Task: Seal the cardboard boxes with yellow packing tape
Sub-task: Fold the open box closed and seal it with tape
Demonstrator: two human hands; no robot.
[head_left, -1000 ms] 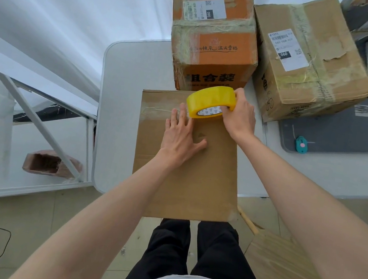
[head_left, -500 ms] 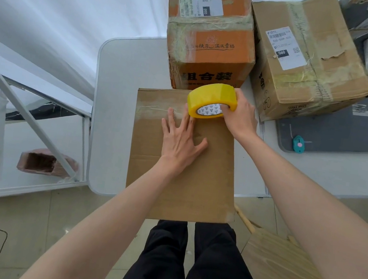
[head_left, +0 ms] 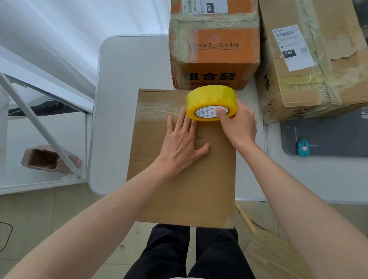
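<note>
Little has changed over the last second: right hand still grips the yellow tape roll, fingers curled round it and thumb in the core, at the far end of the plain cardboard box overhanging the counter's near edge. Left hand stays flat, fingers straight, beside the roll. No strip drawn along the box yet, so sealing looks barely begun.

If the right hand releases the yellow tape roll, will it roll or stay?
The round yellow tape roll stands on edge, so it probably rolls. The right hand holds it alone, so it seems light.
</note>
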